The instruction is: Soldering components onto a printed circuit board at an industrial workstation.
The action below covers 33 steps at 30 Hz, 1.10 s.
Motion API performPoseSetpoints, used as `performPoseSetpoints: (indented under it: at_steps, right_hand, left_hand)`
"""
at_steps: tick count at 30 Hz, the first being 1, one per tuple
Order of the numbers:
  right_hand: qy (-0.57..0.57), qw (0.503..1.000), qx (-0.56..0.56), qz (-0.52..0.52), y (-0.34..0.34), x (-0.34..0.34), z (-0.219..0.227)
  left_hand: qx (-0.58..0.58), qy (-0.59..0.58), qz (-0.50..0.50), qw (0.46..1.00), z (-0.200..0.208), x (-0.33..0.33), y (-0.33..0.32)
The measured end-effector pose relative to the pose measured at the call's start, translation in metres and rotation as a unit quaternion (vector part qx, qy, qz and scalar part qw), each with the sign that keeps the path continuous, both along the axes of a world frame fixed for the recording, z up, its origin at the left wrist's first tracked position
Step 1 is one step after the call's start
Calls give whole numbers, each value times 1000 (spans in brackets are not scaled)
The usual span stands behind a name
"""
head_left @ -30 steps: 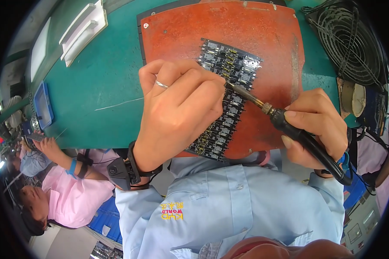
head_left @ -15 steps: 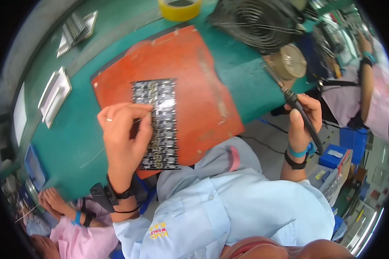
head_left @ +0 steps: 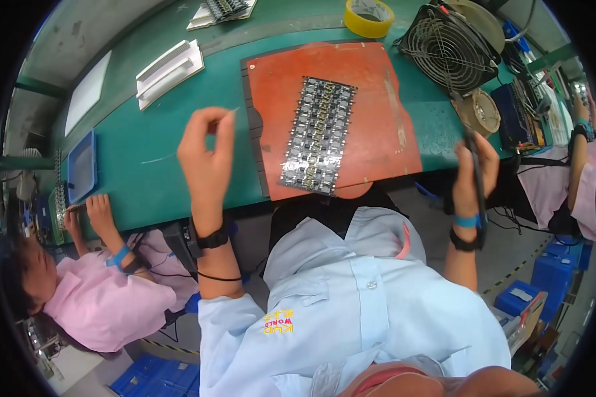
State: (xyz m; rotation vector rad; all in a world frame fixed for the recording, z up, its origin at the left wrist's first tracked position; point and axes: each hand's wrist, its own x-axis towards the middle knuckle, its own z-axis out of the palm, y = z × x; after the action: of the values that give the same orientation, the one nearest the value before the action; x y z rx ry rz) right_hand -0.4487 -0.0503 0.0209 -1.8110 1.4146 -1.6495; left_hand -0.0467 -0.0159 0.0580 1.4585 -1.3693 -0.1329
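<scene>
- Green worktop point(head_left: 139, 132), orange-red mat point(head_left: 377, 119) on top
- Black rectangular circuit-board panel point(head_left: 318, 135) lying on it (slightly askew, I notice)
- Left hand point(head_left: 205, 149) pinching thin silvery wire point(head_left: 160, 159)
- Right hand point(head_left: 467, 192) gripping black-handled soldering iron point(head_left: 478, 175)

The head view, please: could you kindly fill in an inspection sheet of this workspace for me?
Surface: green bench with an orange mat on it; the mat looks worn and marked.
Work items: circuit board panel lying on the mat, slightly askew; thin wire and soldering iron, both in hand.
Clutter: yellow tape roll, black fan, white holder and blue tray around the mat.
Hands: left hand pinches the wire, apart from the panel; right hand grips the iron, right of the mat.
Cables: black cables below the bench edge at right; ends unclear.
Surroundings: co-workers in pink at both sides; blue bins lower left.
</scene>
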Motion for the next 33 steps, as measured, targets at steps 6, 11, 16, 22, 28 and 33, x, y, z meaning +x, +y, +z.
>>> performPoseSetpoints:
  at_steps: [6, 11, 16, 22, 28, 33]
  right_hand:
    - [67, 994, 5, 82, -37, 43, -5]
    - [153, 987, -10, 52, -40, 42, -8]
    - [167, 984, -55, 10, -44, 47, -6]
    - [168, 985, -46, -8, -41, 52, -6]
    - [154, 988, 16, 10, -35, 50, -7]
    - [82, 994, 68, 7, -36, 50, -3]
  left_hand:
    - [8, 57, 59, 997, -41, 37, 39]
    - [12, 85, 40, 995, -39, 36, 38]
    - [6, 65, -5, 998, -34, 39, 38]
    - [-18, 80, -24, 996, -46, 44, 38]
    - [17, 76, 17, 997, -49, 47, 45]
    - [44, 155, 42, 986, -53, 48, 44]
